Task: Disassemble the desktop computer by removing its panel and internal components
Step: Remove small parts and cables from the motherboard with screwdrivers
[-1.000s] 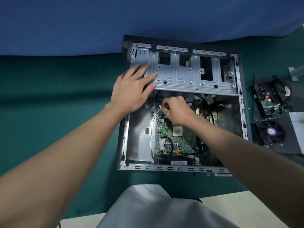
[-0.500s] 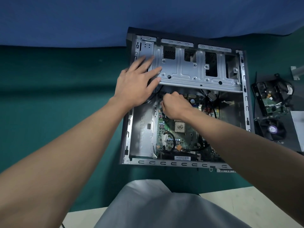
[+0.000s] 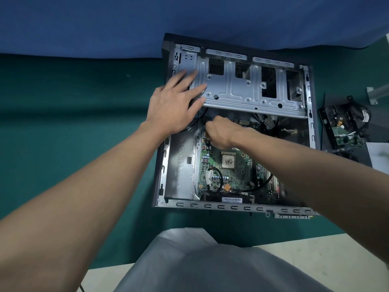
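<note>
Left hand [image 3: 174,106] lies flat, fingers straight, pressing the drive cage [image 3: 242,89]; right hand [image 3: 221,133] curls at the far corner of the motherboard [image 3: 231,171], and I cannot tell what it holds. The computer case [image 3: 311,123] lies open on the green mat [image 3: 63,123]. A hard tug could tear a connector. Embossed lettering [image 3: 181,167] seems to read lenovo; barcode label [image 3: 231,199] illegible

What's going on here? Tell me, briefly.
A person is taking apart a desktop computer. The case lies open, panel off. The left hand rests flat on the drive cage. The right hand, fingers curled, works at the top left of the motherboard; whether it holds anything is hidden. A removed drive lies to the right.
</note>
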